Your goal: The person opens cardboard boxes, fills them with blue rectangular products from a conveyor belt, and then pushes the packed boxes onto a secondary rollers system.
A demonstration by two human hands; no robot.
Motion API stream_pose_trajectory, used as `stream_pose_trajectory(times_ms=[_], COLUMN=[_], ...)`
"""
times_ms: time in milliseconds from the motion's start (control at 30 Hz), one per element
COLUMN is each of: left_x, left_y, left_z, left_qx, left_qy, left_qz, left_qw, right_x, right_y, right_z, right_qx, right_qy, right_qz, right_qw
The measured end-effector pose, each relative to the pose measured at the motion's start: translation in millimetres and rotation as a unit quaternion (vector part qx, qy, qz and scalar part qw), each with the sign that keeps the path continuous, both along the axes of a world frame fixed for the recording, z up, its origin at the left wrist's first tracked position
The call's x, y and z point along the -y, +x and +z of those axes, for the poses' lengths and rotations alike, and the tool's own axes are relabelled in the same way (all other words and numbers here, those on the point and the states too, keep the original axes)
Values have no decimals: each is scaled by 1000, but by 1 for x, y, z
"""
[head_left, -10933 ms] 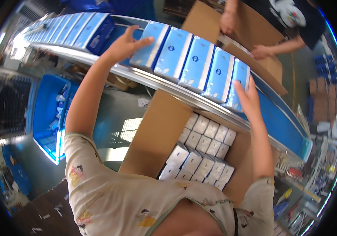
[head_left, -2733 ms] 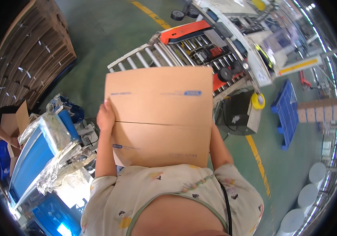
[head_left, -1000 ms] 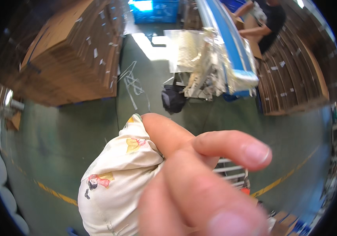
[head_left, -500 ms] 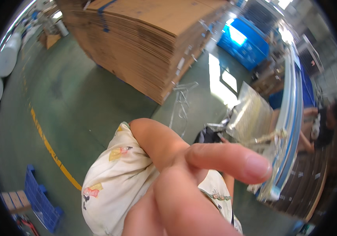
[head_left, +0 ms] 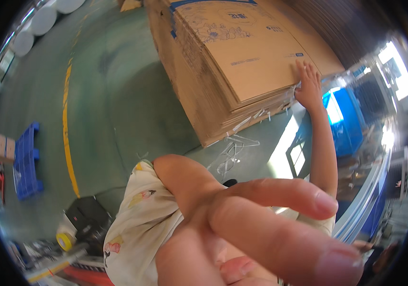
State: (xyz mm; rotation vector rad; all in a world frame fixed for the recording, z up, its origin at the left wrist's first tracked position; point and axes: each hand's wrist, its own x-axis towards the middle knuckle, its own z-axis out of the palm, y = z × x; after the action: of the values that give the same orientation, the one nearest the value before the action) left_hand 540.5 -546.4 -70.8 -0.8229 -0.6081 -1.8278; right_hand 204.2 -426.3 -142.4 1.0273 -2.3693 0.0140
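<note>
Very close to the camera is my left hand [head_left: 261, 224], raised and blurred by nearness. Its thumb and a finger stretch out apart, other fingers curl below, and I see nothing held in it. My right arm reaches forward on the right. At its end my right hand [head_left: 310, 86], fingers spread, lies at the near right edge of a tall stack of flat cardboard boxes [head_left: 256, 62]. The top sheet carries a blue printed flower drawing. Clear plastic strips [head_left: 244, 125] hang along the stack's near edge.
Loose clear strapping [head_left: 230, 159] lies on the green floor before the stack. A blue bin [head_left: 344, 124] stands right of it. A yellow floor line [head_left: 66, 119] and a blue pallet [head_left: 26, 162] are at left. White rolls [head_left: 44, 21] lie at far left. A black machine [head_left: 87, 219] sits lower left.
The view has swung, so the stack sits further right and shows more of its top. My right arm has come into sight, its hand at the stack. My left hand stays close to the camera.
</note>
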Motion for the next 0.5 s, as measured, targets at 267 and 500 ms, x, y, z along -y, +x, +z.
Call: stream_pose_trajectory(times_ms=[267, 500], left_x=[-83, -91], left_y=[-85, -61], left_z=[4, 13], left_qx=[-40, -50], left_qy=[-70, -134], left_qz=[113, 163], left_qw=[990, 976], right_x=[-13, -38], right_y=[-25, -49], right_z=[-1, 16], right_qx=[47, -4], right_qy=[-2, 16], right_qz=[144, 286], right_qw=[989, 958])
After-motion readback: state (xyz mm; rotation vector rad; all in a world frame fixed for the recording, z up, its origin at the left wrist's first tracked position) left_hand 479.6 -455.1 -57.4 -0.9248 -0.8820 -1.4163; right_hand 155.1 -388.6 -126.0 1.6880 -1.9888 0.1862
